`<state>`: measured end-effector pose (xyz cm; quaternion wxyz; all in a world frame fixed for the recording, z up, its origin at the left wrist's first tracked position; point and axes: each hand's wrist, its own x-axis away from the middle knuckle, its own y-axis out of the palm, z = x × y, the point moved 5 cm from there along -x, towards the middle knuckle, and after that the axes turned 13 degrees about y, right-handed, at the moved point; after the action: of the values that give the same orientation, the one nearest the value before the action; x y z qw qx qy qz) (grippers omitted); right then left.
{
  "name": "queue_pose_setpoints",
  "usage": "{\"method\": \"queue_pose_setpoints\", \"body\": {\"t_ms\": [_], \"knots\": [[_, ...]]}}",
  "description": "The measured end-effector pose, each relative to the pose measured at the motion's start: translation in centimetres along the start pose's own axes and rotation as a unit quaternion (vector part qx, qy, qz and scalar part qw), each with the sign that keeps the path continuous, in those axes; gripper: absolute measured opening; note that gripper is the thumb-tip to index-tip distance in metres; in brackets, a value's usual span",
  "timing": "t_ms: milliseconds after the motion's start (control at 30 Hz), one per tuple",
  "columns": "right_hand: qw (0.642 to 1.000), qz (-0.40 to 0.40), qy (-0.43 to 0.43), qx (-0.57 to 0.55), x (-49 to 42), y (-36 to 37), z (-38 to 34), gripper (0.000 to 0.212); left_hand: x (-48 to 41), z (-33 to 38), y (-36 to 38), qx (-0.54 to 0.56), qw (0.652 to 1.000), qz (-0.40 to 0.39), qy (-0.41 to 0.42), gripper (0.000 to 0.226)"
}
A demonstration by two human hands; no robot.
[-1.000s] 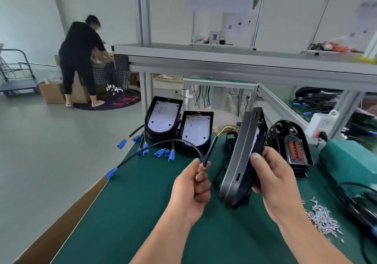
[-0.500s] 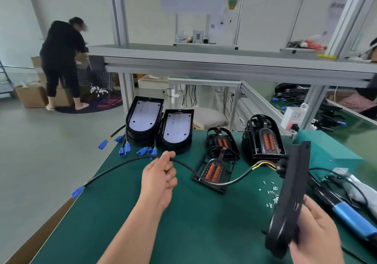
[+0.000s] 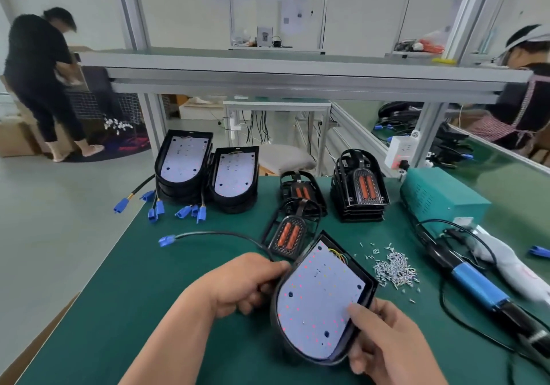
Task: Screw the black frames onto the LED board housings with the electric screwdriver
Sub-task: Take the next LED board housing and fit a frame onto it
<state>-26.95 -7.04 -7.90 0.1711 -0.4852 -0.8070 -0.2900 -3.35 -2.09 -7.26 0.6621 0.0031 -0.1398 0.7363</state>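
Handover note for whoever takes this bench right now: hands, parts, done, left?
Left hand grips the LED board housing at its left edge; right hand pinches its lower right corner, board face up.
Loose black frame lies beyond it; black frame stack further back right. Screw pile and electric screwdriver lie to the right, untouched.
Done: nothing on this housing, no frame on it.
Left: seat a frame, drive the screws.

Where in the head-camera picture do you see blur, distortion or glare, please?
In the head view, the LED board housing held in the left hand and right hand is fairly sharp; the electric screwdriver and the person in black near the edges are smeared; the aluminium shelf posts lean outward, a wide-angle distortion; light is soft and even, with faint shadows on the green mat.
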Motion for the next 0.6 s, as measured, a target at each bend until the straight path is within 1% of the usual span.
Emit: {"method": "queue_pose_setpoints", "body": {"t_ms": [133, 200, 300, 367, 433, 500, 567, 600], "knots": [[0.999, -0.019, 0.025, -0.021, 0.5, 0.6, 0.5, 0.051, 0.5, 0.5, -0.2, -0.042, 0.999, 0.009, 0.016, 0.062], [0.998, -0.033, 0.040, -0.020, 0.8, 0.8, 0.8, 0.051, 0.9, 0.7, -0.6, -0.056, 0.998, 0.019, 0.003, 0.066], [0.997, -0.054, 0.047, -0.012, 1.3, 0.8, 1.1, 0.051, 1.5, 1.0, -1.9, -0.093, 0.995, 0.039, -0.010, 0.078], [0.997, -0.056, 0.047, -0.015, 1.6, 0.7, 1.3, 0.048, 1.8, 1.4, -2.1, -0.048, 0.998, 0.032, 0.014, 0.074], [0.997, -0.057, 0.051, -0.013, 1.8, 0.8, 1.5, 0.047, 2.1, 2.1, -1.8, -0.002, 0.998, -0.003, 0.064, 0.061], [0.997, -0.061, 0.051, -0.008, 1.7, 0.9, 1.7, 0.048, 2.4, 2.6, -1.7, 0.000, 0.995, -0.025, 0.101, 0.058], [0.997, -0.063, 0.050, 0.001, 1.6, 0.9, 1.7, 0.050, 2.3, 2.7, -1.9, -0.009, 0.994, -0.025, 0.109, 0.061], [0.997, -0.064, 0.048, 0.004, 1.6, 0.8, 1.6, 0.051, 2.2, 2.7, -1.8, -0.019, 0.994, -0.026, 0.105, 0.059]]}}
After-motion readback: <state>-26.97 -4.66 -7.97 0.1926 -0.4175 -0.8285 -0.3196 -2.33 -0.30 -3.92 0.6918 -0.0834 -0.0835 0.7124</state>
